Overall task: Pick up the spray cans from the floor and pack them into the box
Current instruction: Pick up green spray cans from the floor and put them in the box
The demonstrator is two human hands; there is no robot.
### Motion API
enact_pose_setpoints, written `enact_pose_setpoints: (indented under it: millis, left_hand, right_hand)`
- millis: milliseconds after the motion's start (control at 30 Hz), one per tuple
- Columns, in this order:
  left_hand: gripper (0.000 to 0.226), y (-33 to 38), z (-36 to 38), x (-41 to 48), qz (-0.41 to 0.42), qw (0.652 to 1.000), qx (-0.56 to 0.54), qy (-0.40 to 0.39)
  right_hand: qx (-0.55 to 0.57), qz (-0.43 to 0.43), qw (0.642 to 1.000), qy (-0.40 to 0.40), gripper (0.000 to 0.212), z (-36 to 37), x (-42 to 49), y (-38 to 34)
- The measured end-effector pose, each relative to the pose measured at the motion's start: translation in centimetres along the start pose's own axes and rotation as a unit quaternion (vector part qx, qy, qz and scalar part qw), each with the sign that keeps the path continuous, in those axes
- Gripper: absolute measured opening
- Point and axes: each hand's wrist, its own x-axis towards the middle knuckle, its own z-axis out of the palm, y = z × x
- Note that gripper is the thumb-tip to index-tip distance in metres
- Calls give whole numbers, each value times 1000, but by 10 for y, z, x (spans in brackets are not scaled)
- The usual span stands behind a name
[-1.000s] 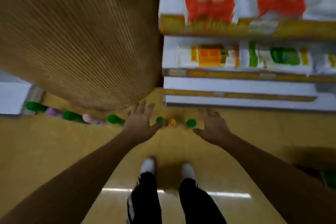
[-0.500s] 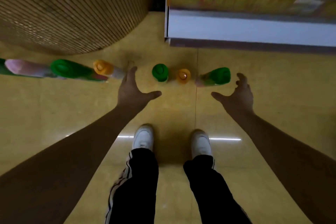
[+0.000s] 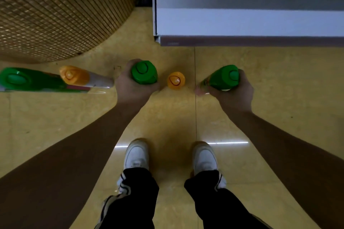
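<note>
Several spray cans stand in a row on the yellow floor, seen from above. My left hand (image 3: 130, 87) grips an upright green-capped can (image 3: 144, 72). My right hand (image 3: 234, 93) grips another green-capped can (image 3: 223, 78), which tilts to the left. Between the two stands an orange-capped can (image 3: 176, 80), untouched. Further left are an orange-capped can (image 3: 74, 76) and a green-capped can (image 3: 16, 79). No box is in view.
A round ribbed wooden column (image 3: 61, 11) rises at the upper left, close behind the cans. The white base of a store shelf (image 3: 242, 22) runs along the upper right. My two white shoes (image 3: 136, 156) stand on the floor below the cans.
The view has dropped closer to the floor. Both hands moved forward from open beside the cans and closed around a green-capped can each.
</note>
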Motion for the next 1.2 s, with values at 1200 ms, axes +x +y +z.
enact_pose_setpoints:
  millis: [1200]
  left_hand:
    - [53, 898, -196, -494, 569, 806, -34, -163]
  right_hand:
    - [127, -148, 850, 490, 71, -798, -434, -439]
